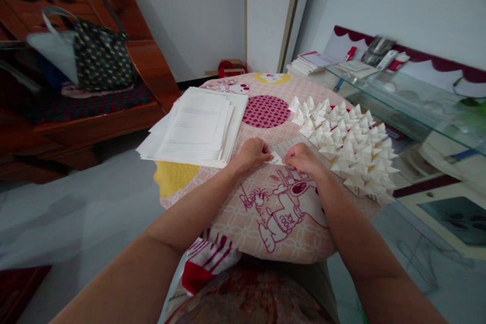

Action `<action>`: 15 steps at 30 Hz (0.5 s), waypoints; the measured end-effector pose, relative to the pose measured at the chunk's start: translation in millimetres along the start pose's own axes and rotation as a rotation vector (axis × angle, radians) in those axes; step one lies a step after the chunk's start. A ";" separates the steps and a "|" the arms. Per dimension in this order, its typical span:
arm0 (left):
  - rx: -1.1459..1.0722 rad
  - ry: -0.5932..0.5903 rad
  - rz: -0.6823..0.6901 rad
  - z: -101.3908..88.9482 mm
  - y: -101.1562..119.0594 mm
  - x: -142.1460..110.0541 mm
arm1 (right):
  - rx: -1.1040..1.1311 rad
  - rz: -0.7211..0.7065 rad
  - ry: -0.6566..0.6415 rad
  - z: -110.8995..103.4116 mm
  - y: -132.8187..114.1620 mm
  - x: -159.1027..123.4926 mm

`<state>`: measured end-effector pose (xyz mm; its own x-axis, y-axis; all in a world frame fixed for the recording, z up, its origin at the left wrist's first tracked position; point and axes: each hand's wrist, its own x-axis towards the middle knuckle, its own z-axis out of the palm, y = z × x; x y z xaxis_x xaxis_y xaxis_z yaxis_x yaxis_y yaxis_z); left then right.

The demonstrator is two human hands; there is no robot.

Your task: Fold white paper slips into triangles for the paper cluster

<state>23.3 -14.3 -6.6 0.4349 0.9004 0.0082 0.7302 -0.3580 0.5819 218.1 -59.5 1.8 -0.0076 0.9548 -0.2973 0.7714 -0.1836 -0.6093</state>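
A small piece of folded white paper (277,158) lies between my hands, low over the pink patterned cloth (235,207) of the round table. My left hand (255,153) pinches its left end, fingers closed. The right end is pinched by my right hand (301,158), whose fingers are curled in. To the left of my hands rests a stack of white paper sheets (197,124), the upper ones faintly printed. On the right stand several rows of pointed folded-paper pieces (345,136), set close together.
A glass-topped desk (425,111) along the right wall bears booklets (309,62) and cups. At far left, a dotted bag (102,55) sits on a wooden bench (140,111). A red item (231,68) is on the floor behind the table.
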 end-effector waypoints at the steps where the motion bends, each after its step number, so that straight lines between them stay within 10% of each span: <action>1: 0.011 -0.003 0.000 0.0 0.4 -0.3 | 0.005 0.010 0.003 0.0 -0.9 -0.4; 15: 0.008 -0.014 -0.046 -2.4 5.3 -0.9 | 0.038 0.126 -0.016 -11.9 -13.4 -14.6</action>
<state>25.5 -16.4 -1.5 0.4085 0.9123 -0.0299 0.7538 -0.3187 0.5746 215.4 -68.2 23.0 0.0774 0.9199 -0.3844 0.7424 -0.3105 -0.5936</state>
